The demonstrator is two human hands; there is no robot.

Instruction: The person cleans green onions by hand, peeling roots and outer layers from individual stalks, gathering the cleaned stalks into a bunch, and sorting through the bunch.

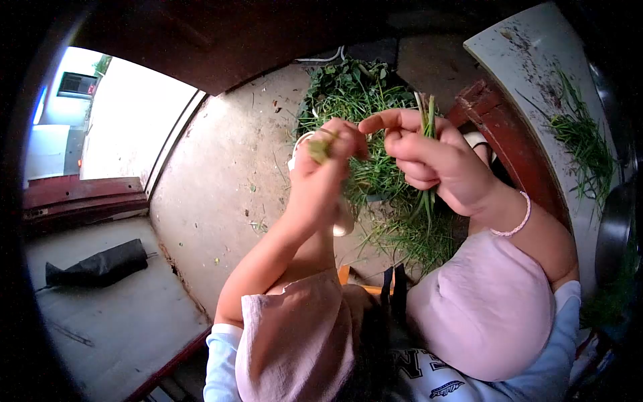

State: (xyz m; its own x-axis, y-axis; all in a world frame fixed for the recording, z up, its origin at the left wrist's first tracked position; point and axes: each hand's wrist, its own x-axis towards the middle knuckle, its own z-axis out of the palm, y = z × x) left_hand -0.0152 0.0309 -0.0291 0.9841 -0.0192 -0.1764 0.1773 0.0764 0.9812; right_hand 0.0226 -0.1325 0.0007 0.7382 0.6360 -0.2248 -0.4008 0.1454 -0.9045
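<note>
Several green stalks (429, 120) in right hand (443, 157)

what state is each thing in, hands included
Left bare hand, closed on blurred yellow-green scrap
Right bare hand, curled around thin green pale-ended stalks
Stalks, bunched
Heaped green grassy leaves, loose, tangled
Long black bundle, lying flat
Green blades on white surface, strewn
Pale pink bracelet, worn

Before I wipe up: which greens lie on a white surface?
The far-right clump, beside dark specks; the slim bunch is in the right hand, the large central pile off that surface.
</note>
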